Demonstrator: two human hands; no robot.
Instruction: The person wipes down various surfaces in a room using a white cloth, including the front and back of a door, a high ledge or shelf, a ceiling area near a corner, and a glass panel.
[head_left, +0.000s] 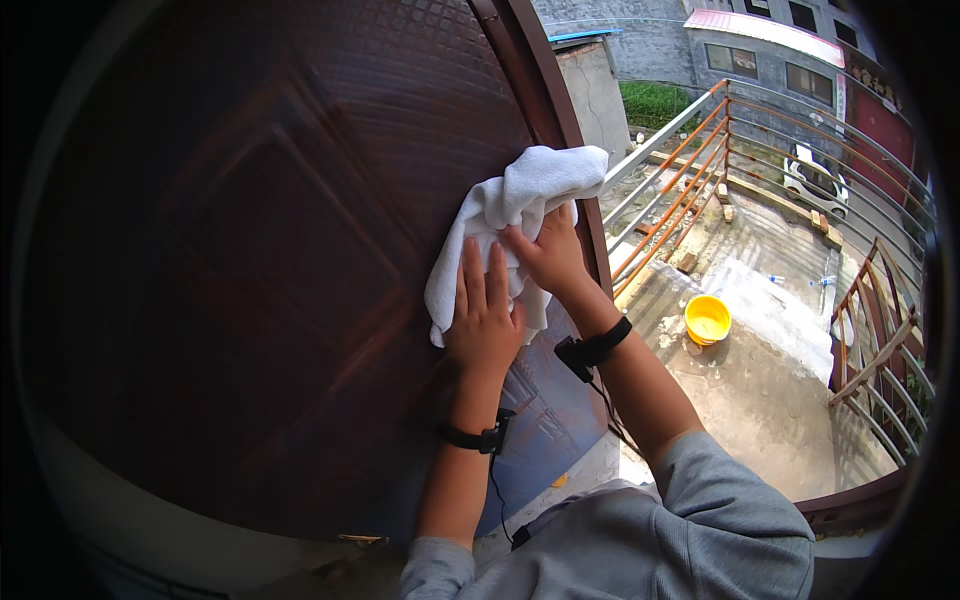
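Note:
A crumpled white towel (480, 202) lies against a dark brown panelled door (247, 225), close to its edge. My left hand (486, 330) rests flat on the towel's lower part, fingers stretched out and apart. Higher up and to the right, my right hand (553, 255) grips the towel near the door's edge strip (559, 97). The right thumb shows on the cloth, while most of the right fingers are hidden by folds. One end of the towel is bunched and reaches past the door's edge.
Beyond the door lies a sunlit concrete terrace with a yellow bucket (707, 319) on it. A rusty metal railing (675, 180) borders the terrace, and another railing (874, 337) stands at the right. Black straps with cables circle both forearms. A white car (817, 184) is parked below.

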